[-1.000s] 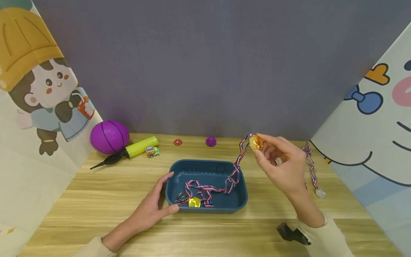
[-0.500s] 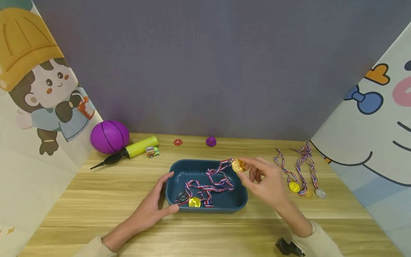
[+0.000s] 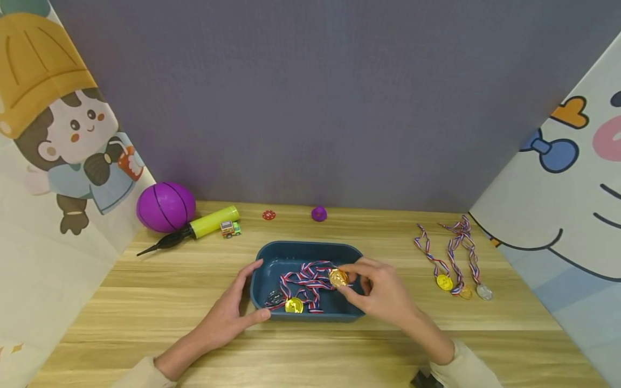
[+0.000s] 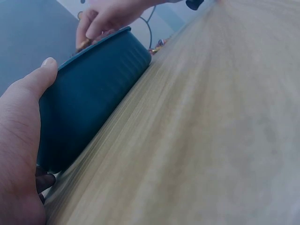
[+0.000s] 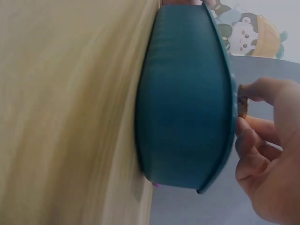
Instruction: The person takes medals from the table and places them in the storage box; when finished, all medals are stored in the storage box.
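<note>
A dark blue plastic basin stands on the wooden table, holding a tangle of striped red, white and blue ribbons. My left hand grips its left end, thumb on the near rim and fingers round the side. My right hand pinches a gold medal between thumb and fingertips over the right half of the basin. That medal's ribbon runs down into the tangle. Another gold medal and a dark silvery one lie at the basin's near left. The right wrist view shows the pinched medal edge-on at rim height.
Several ribboned medals lie at the right, including a gold one and a silver one. Along the back are a purple ball, a yellow pump, a toy truck, a red chip and a purple ring.
My right hand has moved left and down, carrying the gold medal from beyond the basin's right end to inside its outline. The ribbon has gathered in the basin. My left hand has stayed put.
</note>
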Motion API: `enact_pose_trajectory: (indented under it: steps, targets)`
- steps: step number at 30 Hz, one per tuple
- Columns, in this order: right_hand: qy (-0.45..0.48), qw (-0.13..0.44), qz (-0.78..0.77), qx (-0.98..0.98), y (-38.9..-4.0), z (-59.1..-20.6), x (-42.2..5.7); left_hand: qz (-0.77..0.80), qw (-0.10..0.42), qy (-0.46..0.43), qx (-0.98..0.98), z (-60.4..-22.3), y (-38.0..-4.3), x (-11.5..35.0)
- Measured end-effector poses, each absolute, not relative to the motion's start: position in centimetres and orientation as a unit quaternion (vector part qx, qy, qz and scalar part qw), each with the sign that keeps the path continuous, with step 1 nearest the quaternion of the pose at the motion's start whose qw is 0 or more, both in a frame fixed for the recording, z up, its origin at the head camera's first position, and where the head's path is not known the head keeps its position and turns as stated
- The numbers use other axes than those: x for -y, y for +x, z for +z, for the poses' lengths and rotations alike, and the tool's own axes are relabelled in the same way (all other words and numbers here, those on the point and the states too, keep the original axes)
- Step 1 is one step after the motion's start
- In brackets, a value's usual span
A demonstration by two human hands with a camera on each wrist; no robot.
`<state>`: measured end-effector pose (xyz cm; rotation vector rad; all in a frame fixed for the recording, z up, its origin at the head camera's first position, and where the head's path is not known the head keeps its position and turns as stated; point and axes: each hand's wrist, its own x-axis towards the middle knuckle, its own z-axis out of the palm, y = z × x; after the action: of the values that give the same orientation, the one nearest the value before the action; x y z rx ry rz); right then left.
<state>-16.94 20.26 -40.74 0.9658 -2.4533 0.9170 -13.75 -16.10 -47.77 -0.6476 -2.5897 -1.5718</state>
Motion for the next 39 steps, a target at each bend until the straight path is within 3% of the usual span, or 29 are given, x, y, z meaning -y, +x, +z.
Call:
enact_pose_trajectory:
  steps: [26,39]
  targets:
    - [0.389,0.012,0.212,0.897,-18.0,-40.7,-16.6,-0.509,0.024,-0.212,0.834,-47.8,-13.7,16.2]
    - [0.395,0.011,0.229,0.89,-18.1,-40.9,-17.2,-0.513,0.024,-0.212,0.831,-47.9,-13.8,16.2]
